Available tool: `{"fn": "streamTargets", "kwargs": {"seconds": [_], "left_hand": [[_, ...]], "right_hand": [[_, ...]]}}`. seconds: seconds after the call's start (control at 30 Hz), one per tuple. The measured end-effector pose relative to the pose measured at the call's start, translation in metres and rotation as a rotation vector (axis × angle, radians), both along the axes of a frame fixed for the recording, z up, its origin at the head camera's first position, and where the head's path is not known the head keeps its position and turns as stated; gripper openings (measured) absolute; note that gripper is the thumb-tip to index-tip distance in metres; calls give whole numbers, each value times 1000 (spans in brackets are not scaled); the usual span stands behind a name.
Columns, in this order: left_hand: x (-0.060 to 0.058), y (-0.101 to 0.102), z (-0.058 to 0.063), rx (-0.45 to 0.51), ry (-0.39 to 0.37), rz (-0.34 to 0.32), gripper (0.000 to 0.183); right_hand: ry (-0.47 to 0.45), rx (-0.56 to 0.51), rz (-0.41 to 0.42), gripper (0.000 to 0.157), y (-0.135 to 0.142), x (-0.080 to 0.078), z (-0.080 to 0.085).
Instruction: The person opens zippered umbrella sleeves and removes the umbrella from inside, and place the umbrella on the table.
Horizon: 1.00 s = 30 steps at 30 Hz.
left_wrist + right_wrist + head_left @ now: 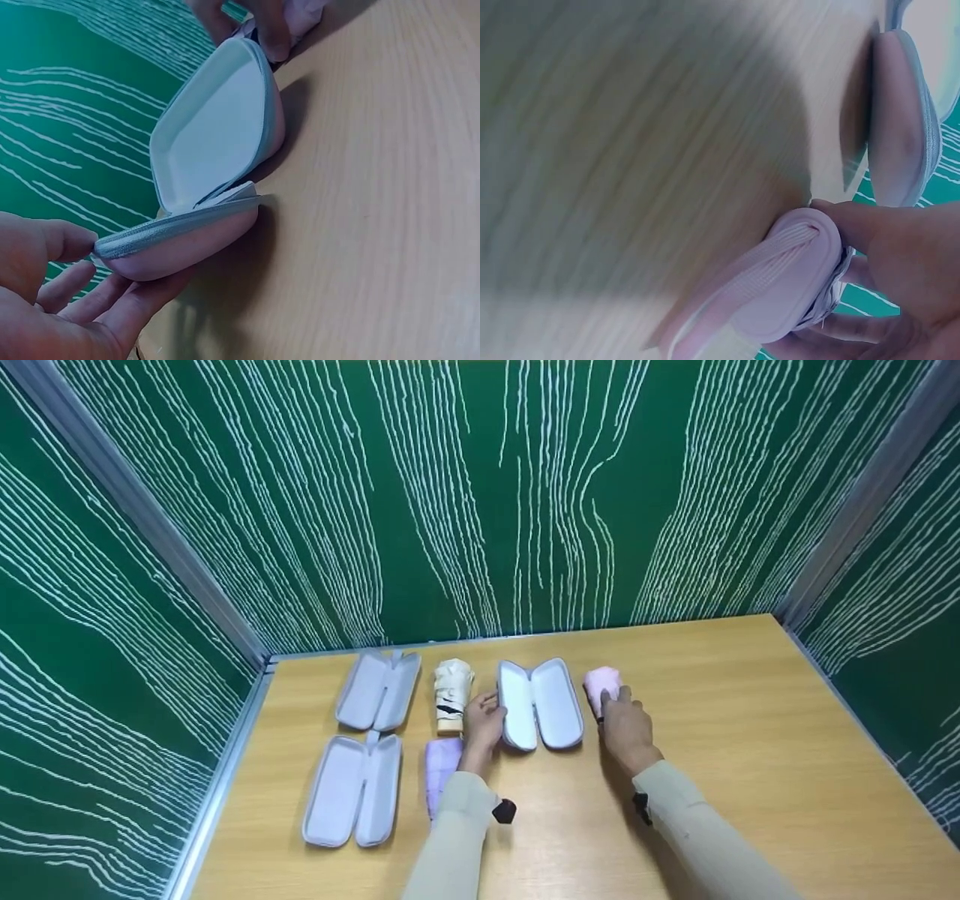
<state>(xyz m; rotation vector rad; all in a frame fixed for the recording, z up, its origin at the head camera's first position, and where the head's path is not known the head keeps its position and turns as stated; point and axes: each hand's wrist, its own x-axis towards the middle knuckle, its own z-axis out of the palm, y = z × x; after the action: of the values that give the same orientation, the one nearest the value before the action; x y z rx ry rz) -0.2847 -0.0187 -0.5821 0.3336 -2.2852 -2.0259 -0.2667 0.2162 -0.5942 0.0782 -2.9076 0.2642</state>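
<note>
An open zippered case (pixel 556 705), pale grey inside and pinkish outside, lies on the table between the hands. My left hand (pixel 485 720) holds its left half by the edge, thumb at the zip and fingers underneath, as the left wrist view shows. Just right of the case lies a compact folded pink umbrella (pixel 602 682). My right hand (pixel 628 729) grips it from the side. In the right wrist view the umbrella's rounded pink handle end (pixel 791 292) and wrist strap (pixel 735 292) point toward the camera; the fingers' far side is partly hidden.
Two more open cases, a far one (pixel 364 690) and a near one (pixel 335 791), lie at the left of the wooden table (pixel 750 735). A cream folded umbrella (pixel 453 682) and a purple one (pixel 442 761) lie beside my left arm. Green walls (pixel 427 510) stand behind and at both sides.
</note>
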Motion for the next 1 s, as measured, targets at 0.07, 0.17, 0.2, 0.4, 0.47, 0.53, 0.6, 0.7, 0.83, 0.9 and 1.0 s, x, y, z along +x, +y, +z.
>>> {"fn": "streamTargets", "kwargs": {"seconds": [0.07, 0.17, 0.2, 0.4, 0.47, 0.53, 0.6, 0.7, 0.83, 0.9, 1.0], "left_hand": [[-3, -1, 0, -4, -7, 6, 35], [-6, -2, -1, 8, 19, 8, 35], [-7, -2, -2, 18, 27, 6, 35], [-10, 1, -6, 43, 50, 15, 33], [-10, 2, -6, 43, 46, 22, 33], [-10, 3, -5, 41, 45, 24, 33], [-10, 3, -4, 52, 51, 19, 33], [-10, 4, -2, 62, 52, 10, 34], [-9, 3, -3, 70, 53, 6, 34], [-9, 3, -3, 64, 60, 7, 34], [-10, 2, -3, 58, 71, 9, 34]], "right_hand": [[5, 33, -6, 41, -2, -1, 0], [18, 65, -14, 36, -3, -1, 0], [23, 60, -17, 35, -4, -2, 0], [43, -8, -18, 39, -6, -4, -1], [51, -2, -19, 42, -6, -5, -1], [61, 23, -19, 42, -6, -6, -1], [68, 50, -17, 43, -6, -7, -2], [69, 88, -8, 42, -6, -8, -2], [57, 108, 1, 43, -5, -9, -1], [59, 108, 3, 42, -5, -9, -1], [62, 96, 4, 42, -6, -10, -1]]}}
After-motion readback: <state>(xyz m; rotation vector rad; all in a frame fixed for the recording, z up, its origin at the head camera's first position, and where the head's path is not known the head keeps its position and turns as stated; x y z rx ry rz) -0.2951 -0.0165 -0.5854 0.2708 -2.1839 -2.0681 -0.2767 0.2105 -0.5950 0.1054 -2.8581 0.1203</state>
